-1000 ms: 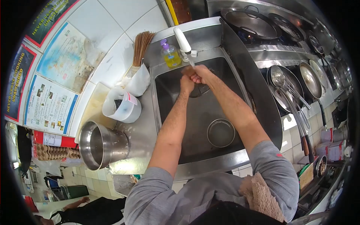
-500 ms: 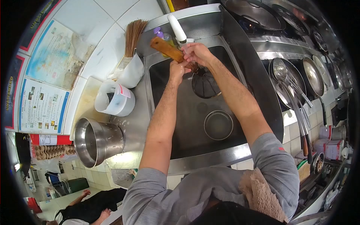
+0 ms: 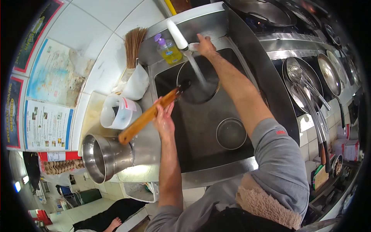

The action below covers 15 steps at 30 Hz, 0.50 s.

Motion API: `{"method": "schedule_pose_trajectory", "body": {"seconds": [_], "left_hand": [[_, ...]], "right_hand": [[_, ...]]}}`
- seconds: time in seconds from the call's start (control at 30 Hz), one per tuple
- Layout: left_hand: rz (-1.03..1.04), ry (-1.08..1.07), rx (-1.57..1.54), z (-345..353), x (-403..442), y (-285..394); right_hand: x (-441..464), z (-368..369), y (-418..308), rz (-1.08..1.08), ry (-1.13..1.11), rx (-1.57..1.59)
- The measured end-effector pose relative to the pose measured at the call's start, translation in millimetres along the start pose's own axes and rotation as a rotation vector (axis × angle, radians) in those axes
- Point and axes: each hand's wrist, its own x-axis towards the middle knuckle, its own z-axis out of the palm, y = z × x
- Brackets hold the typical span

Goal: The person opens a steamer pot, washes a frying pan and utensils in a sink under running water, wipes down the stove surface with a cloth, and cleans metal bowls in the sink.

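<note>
My left hand [image 3: 165, 118] is closed around the wooden handle [image 3: 145, 120] of a dark, round pan [image 3: 199, 91]. The handle slants down toward the left, past the sink's edge. Inside the sink [image 3: 193, 154], the pan lies under a strong stream of water [image 3: 196, 69] from the white-tipped faucet [image 3: 177, 34]. My right hand [image 3: 205, 45] is at the faucet's white lever [image 3: 193, 46], with the index finger stretched forward and the thumb side against the lever. The contact is partly hidden. Behind the pan stands a yellow soap bottle [image 3: 168, 51] with a purple pump.
A round drain [image 3: 231, 133] is in the sink floor. On the left are a steel pot [image 3: 110, 158], a white bucket [image 3: 121, 112] and a bristle brush [image 3: 134, 44]. Pans and ladles [image 3: 307, 87] lie along the right. A co-worker's arm [image 3: 113, 223] shows at lower left.
My hands have separated. My left hand has moved down and left with the handle, while my right has gone forward to the faucet lever. A broad water stream now shows, and the soap bottle is uncovered.
</note>
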Motion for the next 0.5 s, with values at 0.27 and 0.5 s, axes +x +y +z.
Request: {"method": "schedule_pose_trajectory", "body": {"seconds": [0.27,0.5], "left_hand": [[0.102,-0.074,0.370,-30,-57,65],[0.160,-0.195,0.651,-25,-90,92]], "right_hand": [[36,78,46,-0.301,0.178,0.275],[22,31,11,0.359,-0.200,0.757]]}}
